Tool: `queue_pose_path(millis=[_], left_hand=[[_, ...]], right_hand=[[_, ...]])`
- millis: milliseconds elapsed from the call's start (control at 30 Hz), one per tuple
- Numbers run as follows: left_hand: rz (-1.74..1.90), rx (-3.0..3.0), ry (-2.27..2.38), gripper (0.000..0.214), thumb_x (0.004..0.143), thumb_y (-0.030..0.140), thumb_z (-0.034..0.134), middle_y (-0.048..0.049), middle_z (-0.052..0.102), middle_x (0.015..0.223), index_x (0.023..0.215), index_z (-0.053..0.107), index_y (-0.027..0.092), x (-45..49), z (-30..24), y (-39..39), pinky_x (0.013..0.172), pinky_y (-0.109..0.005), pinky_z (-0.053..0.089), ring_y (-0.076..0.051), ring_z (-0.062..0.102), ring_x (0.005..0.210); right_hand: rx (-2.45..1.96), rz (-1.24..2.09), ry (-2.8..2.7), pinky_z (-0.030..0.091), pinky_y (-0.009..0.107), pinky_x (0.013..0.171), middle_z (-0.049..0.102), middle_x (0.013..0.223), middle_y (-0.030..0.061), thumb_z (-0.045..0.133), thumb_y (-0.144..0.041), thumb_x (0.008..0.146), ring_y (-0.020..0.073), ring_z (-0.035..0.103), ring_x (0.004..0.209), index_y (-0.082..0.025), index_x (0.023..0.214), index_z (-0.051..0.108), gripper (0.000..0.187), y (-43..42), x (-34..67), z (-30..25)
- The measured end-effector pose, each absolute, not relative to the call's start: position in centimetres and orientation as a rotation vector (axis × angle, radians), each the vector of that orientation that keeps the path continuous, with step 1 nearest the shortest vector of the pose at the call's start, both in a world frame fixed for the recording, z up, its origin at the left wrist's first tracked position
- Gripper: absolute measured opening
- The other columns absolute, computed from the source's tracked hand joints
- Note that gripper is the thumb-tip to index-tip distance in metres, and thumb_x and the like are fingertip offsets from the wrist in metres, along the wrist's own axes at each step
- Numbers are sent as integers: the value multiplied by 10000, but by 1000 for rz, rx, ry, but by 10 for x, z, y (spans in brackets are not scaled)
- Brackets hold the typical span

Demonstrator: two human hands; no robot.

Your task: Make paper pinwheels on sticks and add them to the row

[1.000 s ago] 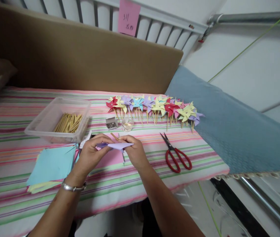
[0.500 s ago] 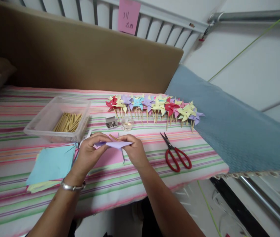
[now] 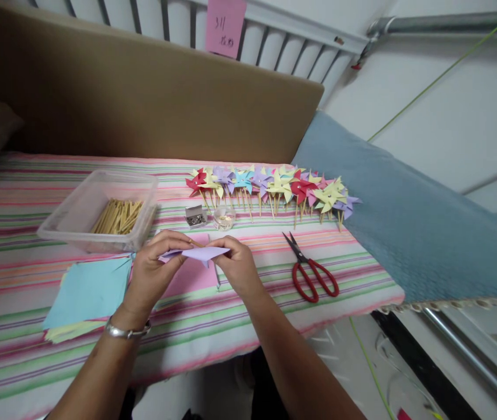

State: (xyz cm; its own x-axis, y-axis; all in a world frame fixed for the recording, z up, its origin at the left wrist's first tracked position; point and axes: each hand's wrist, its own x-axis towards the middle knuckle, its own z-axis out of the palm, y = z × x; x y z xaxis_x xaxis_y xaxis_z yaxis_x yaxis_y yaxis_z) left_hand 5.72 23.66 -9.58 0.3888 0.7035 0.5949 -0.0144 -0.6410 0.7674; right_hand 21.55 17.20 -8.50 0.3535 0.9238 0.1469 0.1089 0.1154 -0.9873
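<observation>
Above a pink paper sheet (image 3: 196, 280), I hold a purple paper pinwheel (image 3: 206, 253) between both hands. My left hand (image 3: 154, 268) is closed on its left side, thumb below and fingers above. My right hand (image 3: 237, 263) pinches its right edge. Behind the purple paper shows a short bit of a wooden stick (image 3: 196, 244); the rest of it is hidden, and I cannot tell which fingers press on it. Just beyond my hands are a small open box of metal pins (image 3: 196, 217) and a round clear dish (image 3: 224, 217) with small bits inside.
Left is a clear plastic tub (image 3: 62, 230) holding wooden sticks (image 3: 118, 216). Nearer lies a stack of coloured paper squares (image 3: 88, 291), blue on top. Finished pinwheels (image 3: 281, 184) lie in a row at the back. Red-handled scissors (image 3: 310, 268) rest at right, near the table edge.
The purple pinwheel stays between both hands, its near face tipped slightly. The whole view has shifted a little; nothing on the table has visibly moved.
</observation>
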Motion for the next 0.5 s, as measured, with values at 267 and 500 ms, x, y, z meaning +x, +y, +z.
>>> queue_pose_path(millis=[267,500], left_hand=[[1295,1946,590,134,786,106,641,-39,667,896,838,698,216,57,-96,237,794,-338,490,-171,628,868],[1298,1953,617,133,785,116,644,-35,675,897,835,703,224,57,-96,236,803,-332,488,-170,631,874]], right_hand=[[-1322,767,-1068,408,224,567,581,662,-14,704,-200,638,117,529,616,-179,668,697,37,172,216,-85],[-1315,746,-1087,412,224,567,579,673,-15,699,-191,650,117,526,619,-189,674,696,25,172,217,-87]])
